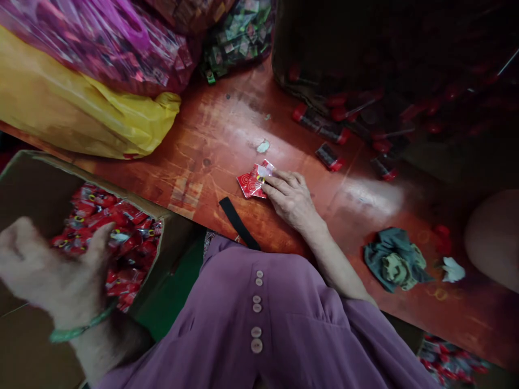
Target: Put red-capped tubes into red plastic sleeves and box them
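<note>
My right hand rests on the table with its fingers together, pressing the edge of some small red printed plastic sleeves. Its thumb is hidden from view. Over the cardboard box at the left hovers my left hand, blurred, thumb and fingers apart, nothing in it. A green bangle circles that wrist. Below it the box holds many small red-wrapped pieces. A black strip lies near the table's front edge, left of my right hand.
Small dark bottles with red caps lie at the mouth of a dark container at the upper right. Yellow and purple bags stand at the upper left. A crumpled grey-green cloth lies at the right of the red-brown table.
</note>
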Demonstrator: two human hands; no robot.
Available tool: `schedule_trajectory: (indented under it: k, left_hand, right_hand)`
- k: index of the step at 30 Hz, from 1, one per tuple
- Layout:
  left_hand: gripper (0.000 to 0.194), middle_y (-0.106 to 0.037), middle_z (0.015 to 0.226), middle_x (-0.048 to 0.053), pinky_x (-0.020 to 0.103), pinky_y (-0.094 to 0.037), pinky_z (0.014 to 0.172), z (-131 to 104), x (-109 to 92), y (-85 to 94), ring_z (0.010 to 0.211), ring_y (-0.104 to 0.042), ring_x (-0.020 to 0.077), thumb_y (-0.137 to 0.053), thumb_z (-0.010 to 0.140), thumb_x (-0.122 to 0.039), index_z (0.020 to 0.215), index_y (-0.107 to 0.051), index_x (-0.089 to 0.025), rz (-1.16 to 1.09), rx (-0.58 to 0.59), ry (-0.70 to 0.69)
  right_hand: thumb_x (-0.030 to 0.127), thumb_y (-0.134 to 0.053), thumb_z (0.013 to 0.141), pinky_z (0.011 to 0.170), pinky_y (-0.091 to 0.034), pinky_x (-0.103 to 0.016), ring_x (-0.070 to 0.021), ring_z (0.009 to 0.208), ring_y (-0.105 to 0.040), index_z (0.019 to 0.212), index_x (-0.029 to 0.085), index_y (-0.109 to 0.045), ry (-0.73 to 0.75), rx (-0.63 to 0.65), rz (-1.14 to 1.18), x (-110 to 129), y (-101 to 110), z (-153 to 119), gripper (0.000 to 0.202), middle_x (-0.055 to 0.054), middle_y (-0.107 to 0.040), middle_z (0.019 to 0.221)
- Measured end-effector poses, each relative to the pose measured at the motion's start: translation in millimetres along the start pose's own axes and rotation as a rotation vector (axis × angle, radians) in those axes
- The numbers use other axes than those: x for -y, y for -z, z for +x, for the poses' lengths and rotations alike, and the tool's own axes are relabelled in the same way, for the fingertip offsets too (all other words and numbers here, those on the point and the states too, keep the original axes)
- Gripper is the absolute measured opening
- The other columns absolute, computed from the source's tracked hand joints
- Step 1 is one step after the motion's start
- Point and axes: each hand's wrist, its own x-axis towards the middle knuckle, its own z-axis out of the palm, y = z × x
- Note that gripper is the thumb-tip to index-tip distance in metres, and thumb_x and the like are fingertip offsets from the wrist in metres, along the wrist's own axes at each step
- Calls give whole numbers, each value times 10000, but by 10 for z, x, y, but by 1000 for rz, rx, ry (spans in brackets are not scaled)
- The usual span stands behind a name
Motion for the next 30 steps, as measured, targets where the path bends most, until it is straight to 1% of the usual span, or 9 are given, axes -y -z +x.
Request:
schedule_trajectory:
  k: [3, 4, 8, 12, 19, 22, 25, 28, 30]
  left_hand:
    - [458, -734, 1189, 83, 548, -577, 911, 102, -347, -421, 1100, -696, 343, -742, 841, -410, 1255, -653, -237, 52, -188, -163]
    - [426, -718, 1228, 89, 495, -587, 939, 126, -485, -594, 1115, -694, 304, -719, 870, -367, 1268, -644, -232, -7, -62, -243]
    - [315, -725, 1183, 120, 436, -583, 969, 213, -977, -1226, 1101, -678, 262, -672, 910, -315, 1187, -680, -166, -103, 114, -670]
    - [294, -692, 1268, 145, 448, -533, 1063, 325, -1108, -1571, 1231, -612, 269, -520, 958, -147, 1202, -682, -128, -114, 210, -783]
    - [243, -720, 1204, 108, 418, -568, 999, 473, -907, -1661, 1147, -652, 230, -536, 956, -147, 1116, -713, -193, -231, 256, -764]
    - [296, -699, 1235, 134, 418, -559, 1006, 453, -971, -1623, 1151, -652, 243, -570, 943, -154, 1228, -650, -173, -223, 242, -780]
    - [359, -687, 1236, 171, 447, -559, 969, 423, -1106, -1603, 1119, -649, 288, -609, 921, -175, 1278, -611, -132, -93, 215, -834]
    - [255, -720, 1085, 172, 417, -574, 836, 425, -1226, -1609, 954, -649, 286, -581, 888, -82, 1126, -671, -90, 34, 167, -945]
    - [213, -722, 1015, 164, 378, -570, 771, 450, -1275, -1614, 874, -628, 265, -546, 862, -19, 1003, -691, -86, 55, 152, -997]
  right_hand:
    - [169, -488, 1012, 965, -385, -445, -239, 1142, -590, 1100, 210, -721, 25, -57, -48, 45, -80, -13, 252, -74, -767, 1135]
    - [168, -477, 1016, 963, -378, -444, -231, 1109, -593, 1090, 212, -721, 23, -66, -65, 73, -88, -10, 259, -72, -769, 1110]
    - [183, -438, 1032, 967, -370, -444, -221, 980, -576, 1075, 196, -716, 21, -70, -155, 227, -56, 50, 282, -75, -751, 967]
    - [150, -403, 1033, 968, -377, -436, -224, 918, -557, 1042, 134, -718, 47, -15, -204, 324, 49, 127, 315, -86, -716, 885]
    - [171, -443, 1023, 936, -397, -451, -256, 1075, -530, 1227, 133, -646, -43, 86, -23, 142, 193, 73, 291, -129, -708, 1167]
    - [166, -413, 1034, 936, -398, -455, -240, 1028, -547, 1125, 162, -678, -9, 102, 0, 95, 147, 61, 280, -113, -720, 1078]
    - [169, -414, 1036, 927, -412, -438, -224, 954, -559, 1011, 151, -691, 71, 16, -98, 109, 100, 88, 279, -96, -715, 964]
    - [129, -399, 1031, 911, -427, -413, -207, 875, -568, 907, 156, -686, 116, -90, -199, 158, 104, 143, 314, -63, -703, 868]
    - [104, -388, 1027, 904, -433, -412, -203, 843, -572, 876, 161, -675, 105, -74, -197, 190, 154, 176, 330, -53, -692, 827]
